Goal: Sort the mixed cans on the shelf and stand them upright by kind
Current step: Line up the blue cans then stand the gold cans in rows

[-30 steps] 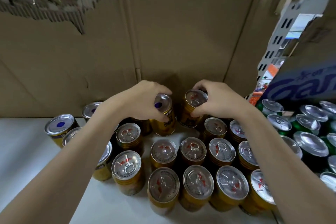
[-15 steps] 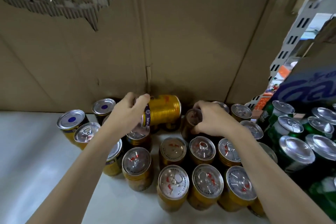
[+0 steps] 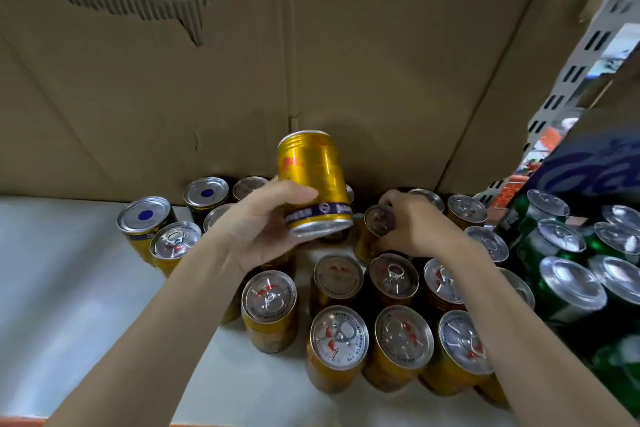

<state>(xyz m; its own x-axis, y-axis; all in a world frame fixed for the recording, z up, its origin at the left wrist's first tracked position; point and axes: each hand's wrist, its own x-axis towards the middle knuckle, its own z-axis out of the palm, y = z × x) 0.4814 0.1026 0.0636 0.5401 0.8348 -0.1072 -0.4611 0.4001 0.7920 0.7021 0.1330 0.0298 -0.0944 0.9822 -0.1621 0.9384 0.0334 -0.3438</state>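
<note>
- Your left hand gripped a gold can in the middle of the frame, lifted above the others. It was shiny, with a dark blue band near its lower end.
- Your right hand, right of the middle, curled its fingers round the top of another gold can standing on the white shelf.
- About twenty gold cans stood low in the frame; two at the left had a blue dot on top.
- At least seven green cans stood at the right edge.
- Torn cardboard stood behind.
</note>
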